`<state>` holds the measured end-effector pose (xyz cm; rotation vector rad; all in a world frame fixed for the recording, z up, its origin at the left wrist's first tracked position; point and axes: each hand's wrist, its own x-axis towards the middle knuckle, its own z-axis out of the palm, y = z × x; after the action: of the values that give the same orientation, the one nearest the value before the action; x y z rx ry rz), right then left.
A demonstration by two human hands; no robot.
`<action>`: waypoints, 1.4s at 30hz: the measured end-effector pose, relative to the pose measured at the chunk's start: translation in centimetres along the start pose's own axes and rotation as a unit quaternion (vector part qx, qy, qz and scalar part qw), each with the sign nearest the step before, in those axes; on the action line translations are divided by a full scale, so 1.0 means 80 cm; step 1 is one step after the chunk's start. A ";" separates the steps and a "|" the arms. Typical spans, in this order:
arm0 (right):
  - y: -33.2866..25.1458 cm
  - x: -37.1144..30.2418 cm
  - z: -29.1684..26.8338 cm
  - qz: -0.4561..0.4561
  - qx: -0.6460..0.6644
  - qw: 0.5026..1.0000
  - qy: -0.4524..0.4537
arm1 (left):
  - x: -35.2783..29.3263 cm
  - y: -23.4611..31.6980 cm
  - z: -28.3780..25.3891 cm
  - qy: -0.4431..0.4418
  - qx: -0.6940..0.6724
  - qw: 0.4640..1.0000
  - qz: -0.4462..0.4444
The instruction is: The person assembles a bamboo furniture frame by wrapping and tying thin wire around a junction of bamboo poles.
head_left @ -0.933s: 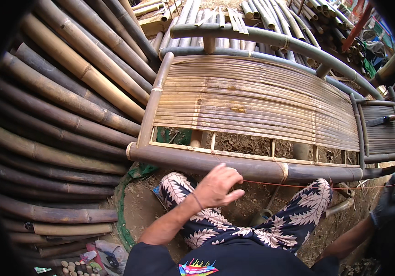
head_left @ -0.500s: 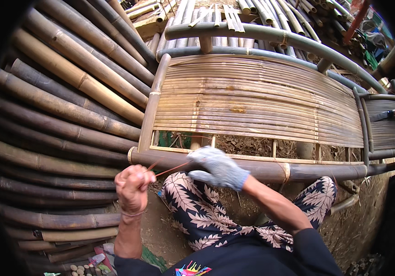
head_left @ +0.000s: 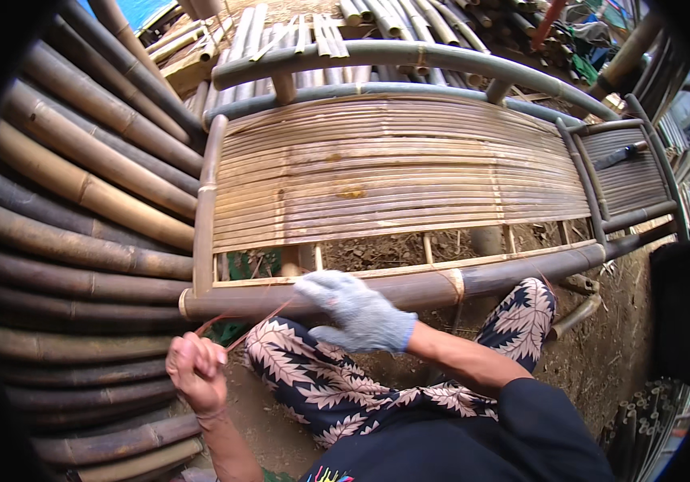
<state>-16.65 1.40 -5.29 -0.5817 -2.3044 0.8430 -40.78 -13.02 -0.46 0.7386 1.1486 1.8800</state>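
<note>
My bare left hand (head_left: 196, 371) is closed in a fist around a thin reddish-brown cord (head_left: 268, 318), low at the left. The cord runs up at a slant to my right hand (head_left: 355, 312), which wears a grey knitted glove and pinches it by the fingertips. The glove is just over the dark front pole (head_left: 409, 292) of a bamboo bench. Thin split-bamboo slats (head_left: 409, 173) cover most of the bench's frame. Between them and the front pole is a gap crossed by short struts (head_left: 427, 247).
Thick bamboo poles (head_left: 80, 189) are stacked along the left. More cut bamboo lies behind the bench's curved top rail (head_left: 345, 55). A dark-bladed tool with a handle (head_left: 620, 156) rests on a smaller slatted panel at the right. My patterned trouser legs (head_left: 289, 361) are close to the front pole.
My hands have drawn a little farther apart, with the left lower and the cord between them longer. The whole view has shifted, so the bench appears farther left.
</note>
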 end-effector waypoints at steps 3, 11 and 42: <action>0.054 -0.056 -0.098 0.112 -0.169 0.975 0.088 | 0.057 -0.051 -0.048 0.129 0.187 0.974 0.012; 0.212 -0.163 -0.230 0.196 -0.594 0.780 0.026 | 0.175 -0.211 -0.016 -0.127 0.611 0.733 0.269; 0.173 -0.153 -0.277 0.413 -0.341 0.804 -0.259 | 0.130 -0.105 0.036 -0.143 0.615 0.765 0.125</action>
<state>9.55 13.32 -6.05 -1.9961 -2.8518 0.5071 -41.11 -0.61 -6.09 1.8670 2.1030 0.8800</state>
